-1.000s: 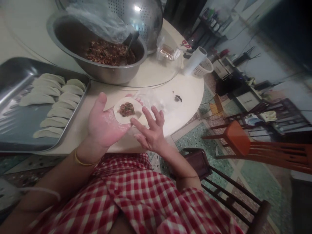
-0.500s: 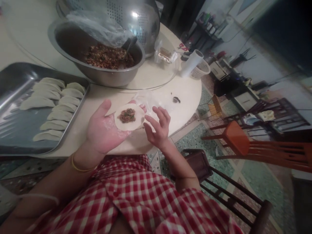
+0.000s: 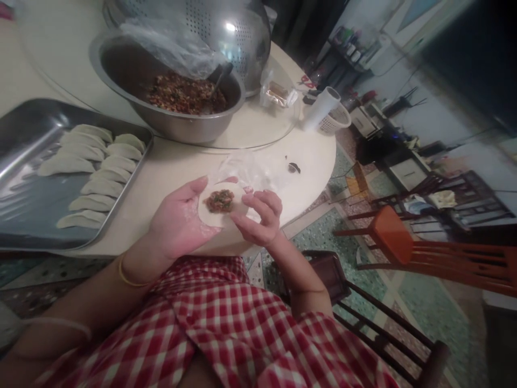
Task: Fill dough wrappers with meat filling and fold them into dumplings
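Note:
A round dumpling wrapper [image 3: 210, 213] with a dab of minced filling [image 3: 219, 200] lies on the fingers of my left hand [image 3: 177, 223], which cups it palm up. My right hand [image 3: 258, 218] has its fingers curled, pinching the wrapper's right edge. Both hands hover over the near edge of the round cream table [image 3: 169, 167]. A metal tray [image 3: 24, 205] at the left holds several folded dumplings [image 3: 100, 172]. A steel bowl [image 3: 181, 121] of dark filling, with a spoon handle [image 3: 218, 81] in it, stands behind.
A steel colander [image 3: 226, 27] and clear plastic film [image 3: 169, 43] sit behind the bowl. A plastic sheet [image 3: 258, 170], a small packet [image 3: 278, 94], a white roll [image 3: 321, 108] and a basket [image 3: 337, 118] lie on the table's right. Wooden chairs [image 3: 404, 248] stand on the patterned floor.
My right hand went from spread fingers beside the wrapper to curled fingers pinching its right edge. My left hand has curled a little round the wrapper.

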A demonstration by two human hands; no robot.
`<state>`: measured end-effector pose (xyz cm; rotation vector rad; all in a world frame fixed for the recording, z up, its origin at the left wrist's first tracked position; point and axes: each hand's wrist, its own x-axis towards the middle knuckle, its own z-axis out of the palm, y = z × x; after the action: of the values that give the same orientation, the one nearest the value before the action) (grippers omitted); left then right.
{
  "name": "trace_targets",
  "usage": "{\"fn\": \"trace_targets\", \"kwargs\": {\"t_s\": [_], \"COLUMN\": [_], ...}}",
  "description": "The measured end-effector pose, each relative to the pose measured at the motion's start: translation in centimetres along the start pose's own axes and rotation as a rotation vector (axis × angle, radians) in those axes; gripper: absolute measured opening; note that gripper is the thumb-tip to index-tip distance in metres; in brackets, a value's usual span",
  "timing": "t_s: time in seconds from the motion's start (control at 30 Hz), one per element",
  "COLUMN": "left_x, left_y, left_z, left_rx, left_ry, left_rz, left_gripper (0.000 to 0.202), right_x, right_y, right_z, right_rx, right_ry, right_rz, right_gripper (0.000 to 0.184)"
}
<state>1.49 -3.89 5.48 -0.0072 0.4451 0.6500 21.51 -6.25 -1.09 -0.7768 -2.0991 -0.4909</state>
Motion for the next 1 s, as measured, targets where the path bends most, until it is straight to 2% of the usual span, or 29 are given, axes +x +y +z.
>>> {"fn": "trace_targets", "kwargs": {"t_s": [0.07, 0.17, 0.23, 0.33, 0.43, 0.6, 0.73, 0.87, 1.0], "left_x": [0.3, 0.8, 1.0, 1.2, 1.1, 0.4, -0.1, -0.3, -0.3], "left_y": [-0.1, -0.2, -0.4, -0.7, -1.0, -1.4, -1.6, -1.7, -1.8], "left_z": [-0.3, -0.9, -1.4, -1.9, -2.1, -2.0, -1.6, -1.3, -1.8], "left_rx": [0.011, 0.046, 0.085, 0.120, 0.172, 0.388, 0.526, 0.683, 0.796], "left_ry": [-0.005, -0.021, -0.025, -0.019, -0.001, 0.080, 0.101, 0.114, 0.085], "left_rz": [-0.030, -0.043, -0.034, -0.009, 0.048, 0.216, 0.223, 0.267, 0.304], "left_gripper": [0.051, 0.045, 0.038, 0.027, 0.025, 0.015, 0.009, 0.013, 0.020], "right_x": [0.2, 1.1, 1.7, 2.0, 1.9, 2.0, 2.5, 2.9, 3.4], "right_y": [0.0, -0.3, -0.7, -1.2, -1.9, -3.2, -3.8, -4.0, -4.1], "right_z": [0.1, 0.1, 0.2, 0.5, 0.9, 1.2, 1.0, 0.7, 0.6], "right_rx": [0.002, -0.019, -0.021, 0.015, 0.053, 0.047, 0.065, 0.090, 0.113], "right_ry": [-0.012, 0.056, 0.121, 0.148, 0.162, 0.139, 0.144, 0.137, 0.144], "right_rz": [-0.063, -0.129, -0.145, -0.137, -0.080, 0.103, 0.143, 0.180, 0.251], "right_gripper": [0.027, 0.017, 0.011, 0.012, 0.013, 0.008, 0.008, 0.010, 0.011]}}
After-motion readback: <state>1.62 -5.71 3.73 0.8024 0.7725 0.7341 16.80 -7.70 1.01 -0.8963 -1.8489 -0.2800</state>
